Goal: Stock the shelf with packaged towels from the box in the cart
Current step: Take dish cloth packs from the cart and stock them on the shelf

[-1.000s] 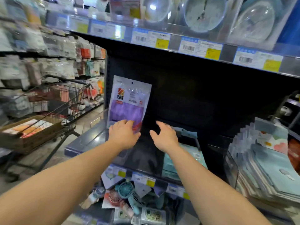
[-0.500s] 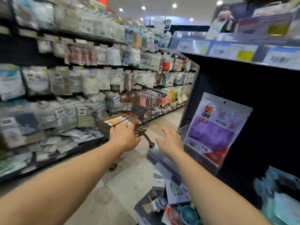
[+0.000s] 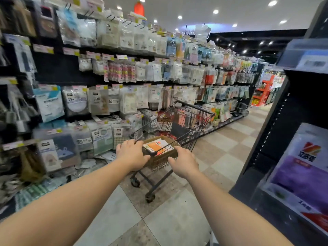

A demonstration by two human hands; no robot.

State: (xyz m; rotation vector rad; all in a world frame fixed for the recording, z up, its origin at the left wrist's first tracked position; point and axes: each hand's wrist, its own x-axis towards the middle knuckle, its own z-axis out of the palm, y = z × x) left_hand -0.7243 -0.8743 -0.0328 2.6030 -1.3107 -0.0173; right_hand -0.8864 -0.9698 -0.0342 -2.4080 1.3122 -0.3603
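Note:
A wire shopping cart [image 3: 188, 128] stands in the aisle ahead of me. A brown cardboard box [image 3: 160, 158] sits in its basket, with orange packaged towels [image 3: 157, 145] lying inside. My left hand [image 3: 132, 153] reaches out over the box's left side, fingers relaxed, holding nothing. My right hand [image 3: 183, 161] hovers at the box's right side, also empty with loose fingers. A purple packaged towel [image 3: 301, 176] stands on the black shelf [image 3: 266, 139] at my right.
A long wall of hanging packaged goods [image 3: 124, 77] fills the left side of the aisle, with loose packets spilling on the floor [image 3: 53, 185] at its base. The tiled floor [image 3: 221, 157] runs on past the cart. Red displays [image 3: 262, 93] stand at the far end.
My view has swung left from the black shelf to the cart. My left hand let go of the purple packaged towel, which stays on the shelf. Both empty hands moved to the box.

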